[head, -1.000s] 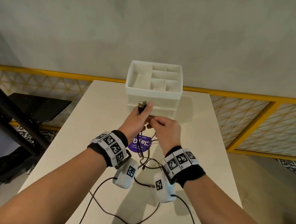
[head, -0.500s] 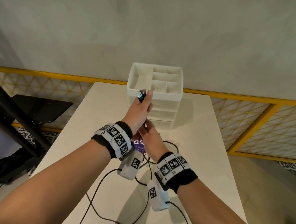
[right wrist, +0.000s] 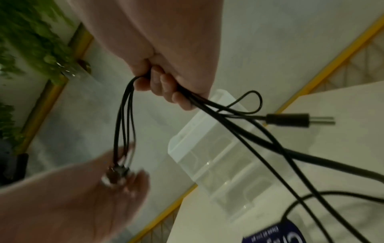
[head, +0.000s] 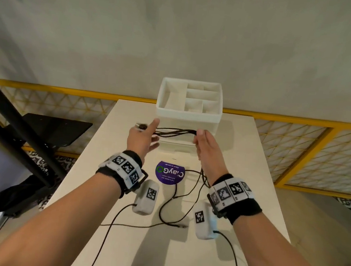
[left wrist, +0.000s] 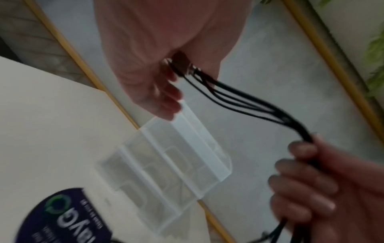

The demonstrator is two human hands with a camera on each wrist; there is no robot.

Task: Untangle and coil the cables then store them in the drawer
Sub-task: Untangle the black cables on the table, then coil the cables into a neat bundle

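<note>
Both hands raised above the counter [head: 116, 245], in front of the white drawer unit [head: 188, 114]. Black cable [head: 175, 132] stretched between them in several parallel strands, held in the air just before the unit's front.

Left hand [head: 143, 138]: thumb and forefinger pinched on the cable's connector end [left wrist: 184, 65], remaining fingers [left wrist: 166, 92] loosely extended below, touching nothing. Metal plug tip visible beyond the thumb in the head view.

Right hand [head: 206, 145]: fingers [right wrist: 164, 87] curled round the bundled strands, gripping them where the loops turn back. From this fist, more cable trailing down toward the counter; a plug with two metal prongs [right wrist: 299, 120] dangling free beside the trailing lengths.

Drawer unit at the far edge of the counter, its top tray divided into compartments, drawers below translucent and closed. Purple round sticker [head: 169, 173] on the counter between the wrists. Loose black cable [head: 171, 209] lying slack on the counter nearer the body, one end [head: 181, 226] resting flat.
</note>
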